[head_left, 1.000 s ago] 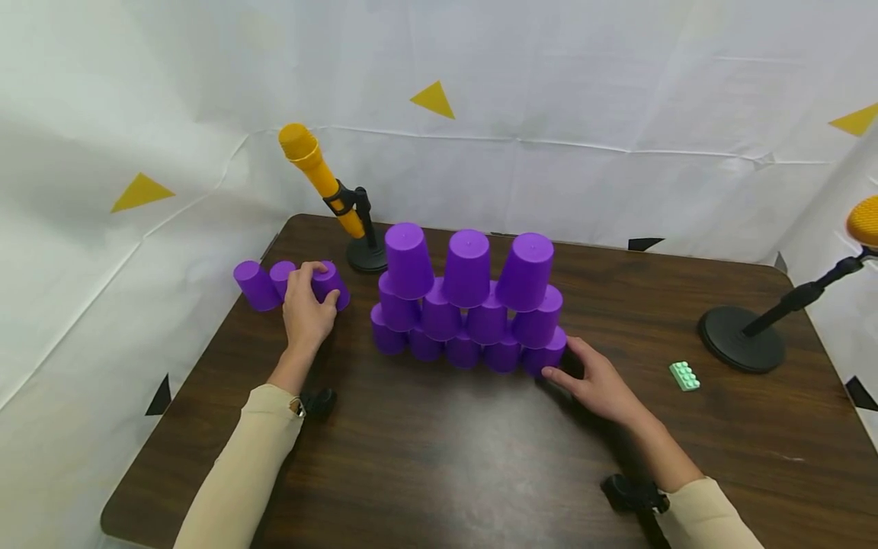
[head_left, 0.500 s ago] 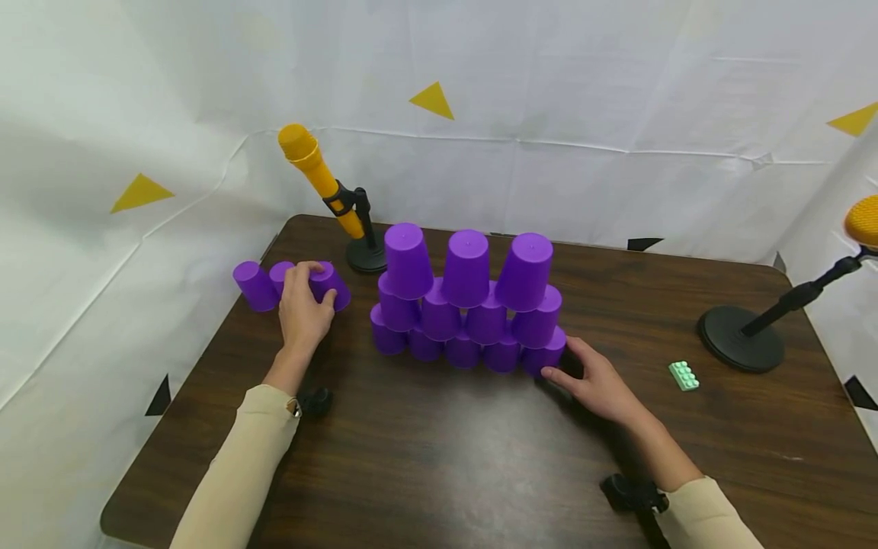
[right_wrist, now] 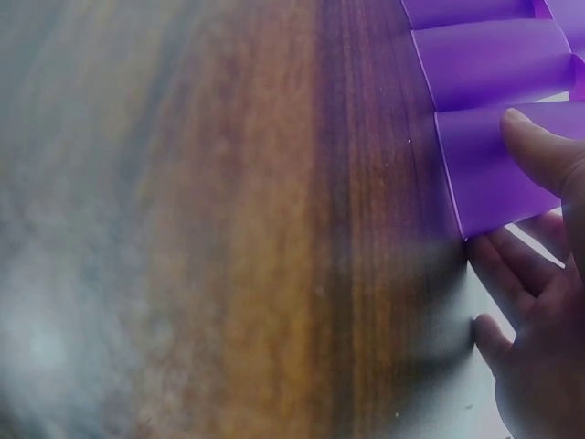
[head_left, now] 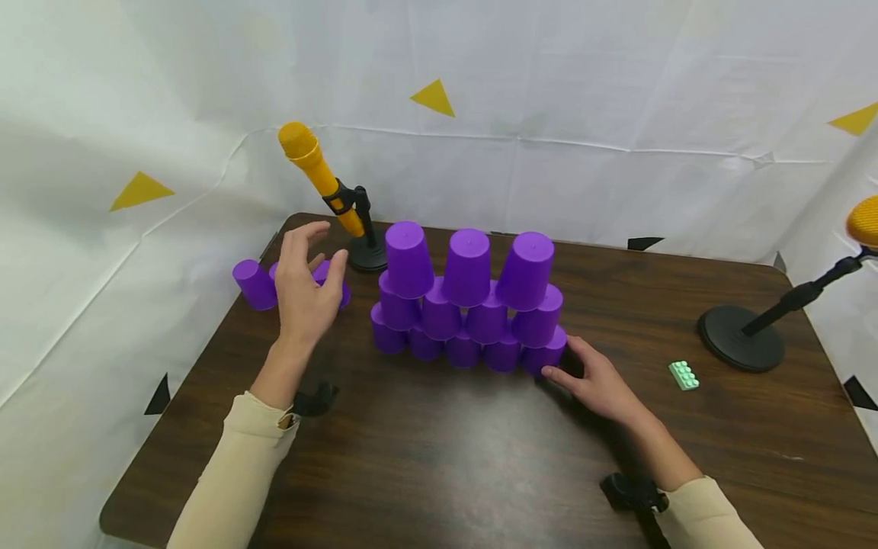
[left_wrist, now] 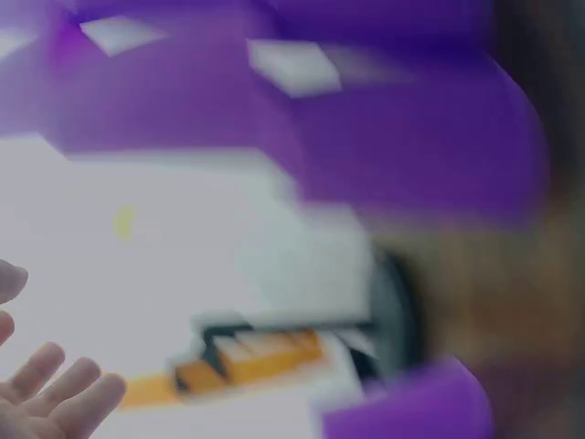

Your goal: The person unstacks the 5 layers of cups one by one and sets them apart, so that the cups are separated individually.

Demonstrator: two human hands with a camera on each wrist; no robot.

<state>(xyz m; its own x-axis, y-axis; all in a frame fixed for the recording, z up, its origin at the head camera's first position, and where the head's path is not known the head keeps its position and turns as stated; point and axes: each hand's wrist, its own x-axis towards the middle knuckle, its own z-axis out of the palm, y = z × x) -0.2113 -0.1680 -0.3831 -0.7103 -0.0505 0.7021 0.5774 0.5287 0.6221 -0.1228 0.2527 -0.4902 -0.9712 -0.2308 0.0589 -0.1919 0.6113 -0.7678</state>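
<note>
Purple cups stand upside down in a stacked wall (head_left: 459,320): several in the bottom row, several in the middle, and three cups (head_left: 468,268) on top. My right hand (head_left: 598,383) holds the bottom row's right-end cup (right_wrist: 494,169), thumb on its front and fingers round its outer side. To the left, my raised left hand (head_left: 305,290) hovers with thumb and fingers spread and nothing between them. Beyond it are three loose purple cups; the leftmost cup (head_left: 254,285) shows well, while the hand partly covers the others.
A yellow microphone (head_left: 312,164) on a black stand (head_left: 368,252) rises behind the left hand, near the wall. Another black stand (head_left: 741,339) with a yellow microphone top (head_left: 866,221) is at the right. A mint toy brick (head_left: 684,375) lies on the brown table (head_left: 446,465).
My left hand has come off the right-hand loose cup and risen, its fingers spreading apart. My right hand stays at the same cup, and the stack has not moved.
</note>
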